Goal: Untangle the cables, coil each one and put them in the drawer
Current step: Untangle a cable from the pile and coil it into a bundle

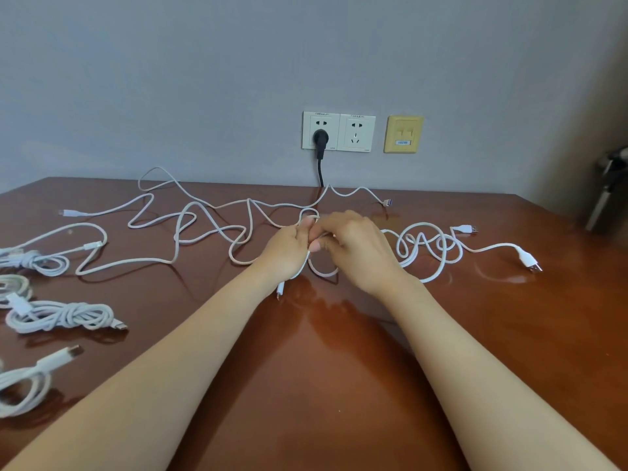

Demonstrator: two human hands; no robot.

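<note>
Both hands are meeting at the middle of the bench (306,385), forearms reaching in from the near edge. The left hand (289,246) is curling its fingers round a white cable (323,272), and the right hand (353,248) is pinching the same cable just beside it, thumb tucked underneath, the two hands touching. A small loop is poking up above the left hand's fingers, another is sagging onto the bench between the wrists, and a connector end (279,291) is lying by the left wrist.

A thin cable (250,215) is sprawling in loose bends across the far left of the bench, one end reaching out toward the far right. To the right of the hands a thick cable (496,246) is lying in overlapping curls, its plug pointing right. I cannot tell which of these runs the gripped piece belongs to.

Down the left edge, several coiled cables (61,316) are sitting in bundles, apart from the tangle.

On the far wall, a black plug (320,139) is sitting in the wall sockets (356,132), with a yellow plate (403,133) to their right.
</note>
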